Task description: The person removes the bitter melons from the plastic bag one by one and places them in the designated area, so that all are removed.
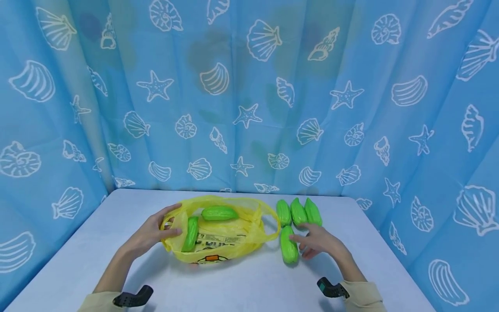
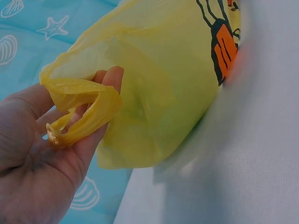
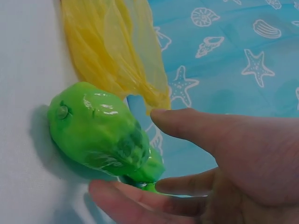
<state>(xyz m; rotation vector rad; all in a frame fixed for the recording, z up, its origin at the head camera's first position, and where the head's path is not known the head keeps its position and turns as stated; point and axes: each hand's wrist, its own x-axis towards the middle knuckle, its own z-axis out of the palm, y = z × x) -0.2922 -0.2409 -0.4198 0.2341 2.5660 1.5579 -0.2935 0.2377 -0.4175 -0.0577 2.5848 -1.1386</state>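
My left hand [image 1: 150, 232] holds the left side of a yellow plastic bag [image 1: 255, 242], its handle looped over the fingers in the left wrist view. Inside the open-mouthed bag lie two glossy green bitter melons, one along the left wall [image 1: 191, 234] and one toward the back [image 1: 219, 213]. On the table right of the bag is another bitter melon [image 1: 289, 247]. My right hand [image 1: 317, 240] reaches over its right side, fingertips close to it. In the right wrist view, thumb and fingers are spread apart beside this melon [image 3: 96, 128], with nothing gripped.
Three more bitter melons [image 1: 298, 212] sit in a row behind the near one. The bag's right handle [image 1: 274, 236] arches out close to them. A white table [image 1: 234, 290] carries everything, and a blue shell-print curtain [image 1: 234, 143] hangs along its back and sides.
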